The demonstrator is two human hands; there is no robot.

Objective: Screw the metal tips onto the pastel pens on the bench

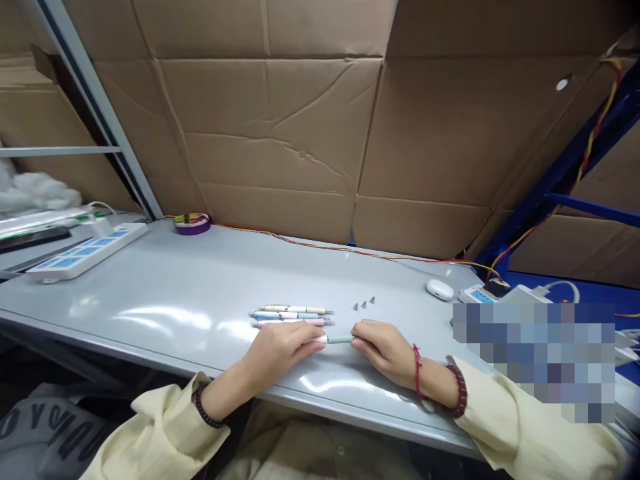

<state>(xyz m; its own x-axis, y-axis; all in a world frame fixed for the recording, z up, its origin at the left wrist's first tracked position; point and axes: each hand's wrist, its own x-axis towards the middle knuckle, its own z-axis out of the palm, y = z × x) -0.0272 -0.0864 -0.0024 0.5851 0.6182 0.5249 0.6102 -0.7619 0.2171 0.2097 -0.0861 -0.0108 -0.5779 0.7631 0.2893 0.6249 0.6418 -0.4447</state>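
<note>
A pen (339, 339) with a pale green grip and a white barrel lies level between my two hands, just above the table. My left hand (283, 350) is closed round its white barrel. The fingers of my right hand (383, 350) pinch its other end, hiding the tip. Behind my left hand several pens lie side by side: a cream one (295, 309), a blue and white one (287, 315) and a pink one (310, 322). Three small grey cone-shaped pieces (364, 305) stand in a slanting row beyond my right hand.
The grey table (225, 267) backs onto cardboard panels (275, 120). A purple tape roll (193, 224) is at the back left, near a white power strip (90, 252). At right are a white earbud case (440, 289), another power strip (477, 295) and a pixelated patch. Red-yellow wires (300, 241) follow the back edge.
</note>
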